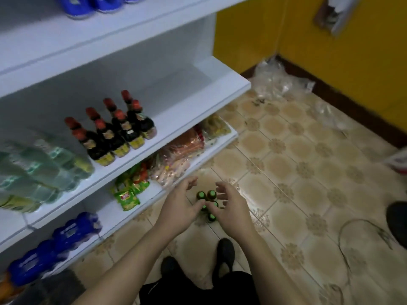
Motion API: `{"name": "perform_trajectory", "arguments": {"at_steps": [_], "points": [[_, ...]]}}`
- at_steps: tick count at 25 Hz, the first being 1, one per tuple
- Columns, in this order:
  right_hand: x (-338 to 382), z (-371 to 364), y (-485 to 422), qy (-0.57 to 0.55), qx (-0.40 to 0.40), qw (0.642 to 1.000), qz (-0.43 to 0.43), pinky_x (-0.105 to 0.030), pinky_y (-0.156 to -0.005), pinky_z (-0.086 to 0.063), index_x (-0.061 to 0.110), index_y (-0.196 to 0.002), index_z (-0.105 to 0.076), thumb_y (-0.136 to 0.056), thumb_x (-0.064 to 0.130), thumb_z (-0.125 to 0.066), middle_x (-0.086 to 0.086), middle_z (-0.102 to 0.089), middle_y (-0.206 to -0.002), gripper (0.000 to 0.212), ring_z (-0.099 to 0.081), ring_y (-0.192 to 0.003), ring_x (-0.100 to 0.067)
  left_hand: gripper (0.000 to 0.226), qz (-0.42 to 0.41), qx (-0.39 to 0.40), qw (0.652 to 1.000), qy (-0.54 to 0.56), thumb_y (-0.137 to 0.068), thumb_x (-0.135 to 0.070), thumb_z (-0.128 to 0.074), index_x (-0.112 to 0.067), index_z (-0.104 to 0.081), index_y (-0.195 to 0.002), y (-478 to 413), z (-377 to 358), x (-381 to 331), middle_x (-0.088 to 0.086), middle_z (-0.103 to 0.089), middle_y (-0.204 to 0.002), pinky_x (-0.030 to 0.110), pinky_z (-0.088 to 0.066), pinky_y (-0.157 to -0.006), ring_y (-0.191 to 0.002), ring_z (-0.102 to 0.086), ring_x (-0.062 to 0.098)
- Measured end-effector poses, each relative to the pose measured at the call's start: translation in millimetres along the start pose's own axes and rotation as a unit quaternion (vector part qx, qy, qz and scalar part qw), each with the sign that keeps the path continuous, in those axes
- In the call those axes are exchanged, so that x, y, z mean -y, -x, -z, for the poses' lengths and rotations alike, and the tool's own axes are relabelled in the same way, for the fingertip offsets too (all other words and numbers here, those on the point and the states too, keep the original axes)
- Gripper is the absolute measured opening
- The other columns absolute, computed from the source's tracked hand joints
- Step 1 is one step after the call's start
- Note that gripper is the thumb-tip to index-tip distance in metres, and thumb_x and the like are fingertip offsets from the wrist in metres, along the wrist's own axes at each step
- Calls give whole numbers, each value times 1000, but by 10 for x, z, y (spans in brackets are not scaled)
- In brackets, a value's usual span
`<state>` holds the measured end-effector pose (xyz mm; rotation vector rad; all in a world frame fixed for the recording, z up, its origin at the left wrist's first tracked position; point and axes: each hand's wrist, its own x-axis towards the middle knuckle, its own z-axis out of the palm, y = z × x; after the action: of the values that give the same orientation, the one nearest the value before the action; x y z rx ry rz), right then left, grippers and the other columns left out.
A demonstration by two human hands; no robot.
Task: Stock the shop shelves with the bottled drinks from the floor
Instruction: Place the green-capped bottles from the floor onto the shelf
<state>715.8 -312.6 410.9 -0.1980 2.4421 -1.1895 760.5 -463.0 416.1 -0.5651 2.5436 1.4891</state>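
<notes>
Below, green-capped bottles [207,202] cluster upright on tiled floor [286,172], close by white shelving [103,216]. Flanking them: left hand [178,208], right hand [233,208], each grip spread, fingers loosely bent; contact unclear.

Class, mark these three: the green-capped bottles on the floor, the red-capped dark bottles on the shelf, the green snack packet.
green-capped bottles [211,194]: head view, one cap
red-capped dark bottles [110,142]: head view, one dark body
green snack packet [127,198]: head view, its front

The small dark bottles [211,194] with green caps stand upright in a tight group on the tiled floor [286,172], between my left hand [180,208] and my right hand [231,208], near the lowest white shelf [105,216].
</notes>
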Motion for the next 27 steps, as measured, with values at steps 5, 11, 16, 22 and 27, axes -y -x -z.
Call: {"name": "perform_trajectory", "arguments": {"at_steps": [5,11,16,22,27], "points": [[-907,406,-183,-14,38,994,-103,-9,-71,-42,22,-131,-56,-85,27,-73,17,-55,-104,49,-57,-91,-1,59,62,50,996,-35,-84,-25,-74,-27,-46,-135,-455,-826,-69,-8,-53,-134,26,-41,-101,-120,-47,3],[-1829,558,-876,19,86,984,-152,-24,-79,-46,23,-136,-51,-88,27,-68,5,-57,-125,51,-56,-97,-9,57,134,82,987,-45,-86,-22,-71,-21,-46,-137,-1041,-1648,146,-4,-53,-135,17,-38,-97,-118,-47,4],[-2672,36,-1609,49,139,972,-182,-36,-91,-51,23,-137,-51,-89,29,-68,-2,-57,-128,51,-59,-109,-19,55,162,98,980,-58,-88,-19,-70,-14,-47,-137,-1617,-2114,906,0,-55,-132,-1,-31,-76,-109,-46,1],[-3794,-907,-2140,107,194,946,-236,-34,-90,-50,23,-143,-42,-93,32,-61,-6,-53,-133,54,-59,-111,-24,57,190,122,970,-89,-90,-20,-67,-14,-43,-141,-2239,-2710,2190,5,-53,-138,19,-36,-92,-127,-48,17],[-4461,-1525,-2501,172,174,938,-244,-34,-86,-48,22,-139,-44,-92,31,-63,-8,-57,-127,52,-59,-111,-28,61,197,157,964,-89,-89,-24,-67,-20,-39,-143,-2560,-3296,3090,1,-51,-140,25,-39,-96,-127,-48,18]]}}
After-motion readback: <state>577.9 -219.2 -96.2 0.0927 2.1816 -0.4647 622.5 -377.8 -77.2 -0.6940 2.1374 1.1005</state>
